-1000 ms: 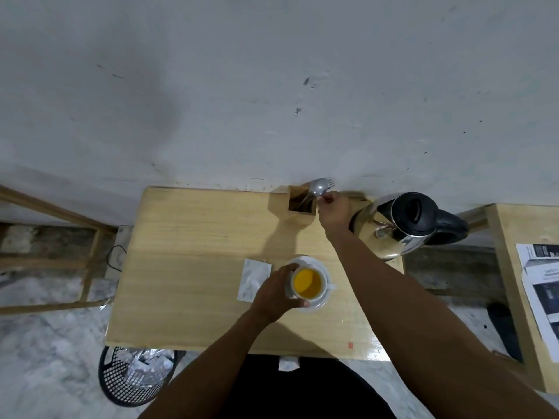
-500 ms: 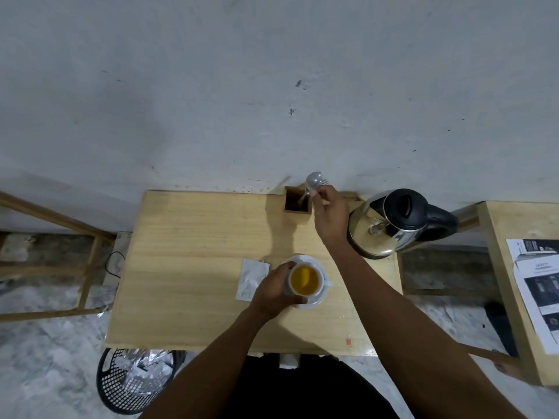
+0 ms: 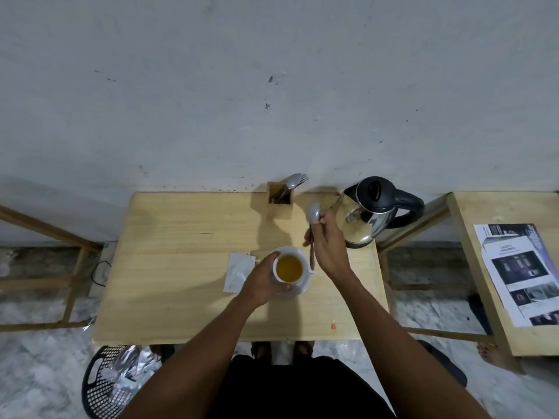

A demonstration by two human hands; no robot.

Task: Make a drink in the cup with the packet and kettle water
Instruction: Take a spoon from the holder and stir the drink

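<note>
The white cup (image 3: 289, 268) holds yellow liquid and stands on a white saucer (image 3: 299, 290) near the middle of the wooden table (image 3: 181, 261). The left hand (image 3: 263, 282) wraps its fingers around the cup's left side. The right hand (image 3: 328, 246) grips a spoon (image 3: 313, 213), bowl up; its handle seems to point down beside the cup. The opened packet (image 3: 239, 272) lies flat just left of the saucer. The kettle (image 3: 375, 211) stands at the table's back right, near a wooden cutlery holder (image 3: 279, 197).

A scuffed pale grey plastered wall (image 3: 272, 86) rises behind the light wooden counter (image 3: 181, 267); a black mesh plastic basket (image 3: 102, 385) (holding crumpled foil) sits on grey marbled floor (image 3: 36, 358).
</note>
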